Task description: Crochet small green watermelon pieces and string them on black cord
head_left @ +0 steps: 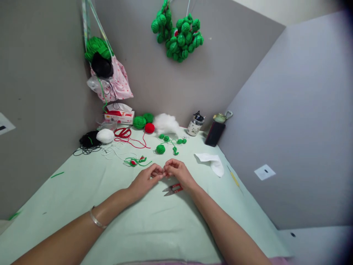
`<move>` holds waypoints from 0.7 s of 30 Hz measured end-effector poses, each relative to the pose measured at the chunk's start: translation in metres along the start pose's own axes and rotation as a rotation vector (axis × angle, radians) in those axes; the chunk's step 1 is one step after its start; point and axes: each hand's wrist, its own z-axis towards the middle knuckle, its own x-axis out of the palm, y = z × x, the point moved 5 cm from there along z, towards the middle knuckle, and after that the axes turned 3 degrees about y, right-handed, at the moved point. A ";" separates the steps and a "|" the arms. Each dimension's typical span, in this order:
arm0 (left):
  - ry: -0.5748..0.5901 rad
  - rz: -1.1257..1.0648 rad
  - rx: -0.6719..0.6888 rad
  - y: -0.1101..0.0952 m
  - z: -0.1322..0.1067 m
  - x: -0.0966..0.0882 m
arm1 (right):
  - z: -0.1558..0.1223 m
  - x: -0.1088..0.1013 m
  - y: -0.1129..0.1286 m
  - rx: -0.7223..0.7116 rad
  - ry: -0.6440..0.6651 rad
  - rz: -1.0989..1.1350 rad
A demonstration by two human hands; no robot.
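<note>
My left hand point(146, 178) and my right hand point(178, 172) meet fingertip to fingertip over the pale green table point(154, 221). Both pinch something tiny between them that I cannot make out. Small red-handled thread snips point(173, 189) lie on the table just under my right wrist. A small green and red crocheted piece point(135, 161) with green yarn tails lies just beyond my left hand. A silver bangle point(97, 220) circles my left forearm.
At the back lie green yarn balls point(139, 122), a red ball point(149, 127), white stuffing point(166, 124), white yarn point(105, 135), black yarn point(88, 140), a tissue box point(119, 115), a jar point(195, 125), a phone point(215, 133). White tissue point(212, 161) lies right. Green crocheted balls point(178, 35) hang on the wall.
</note>
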 end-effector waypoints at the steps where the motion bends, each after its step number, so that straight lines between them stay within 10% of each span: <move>1: -0.009 -0.001 -0.006 0.002 0.000 0.000 | 0.000 0.001 -0.001 0.004 -0.008 0.042; 21: -0.033 0.052 -0.008 0.005 0.001 -0.006 | -0.003 0.010 -0.002 0.022 -0.033 0.206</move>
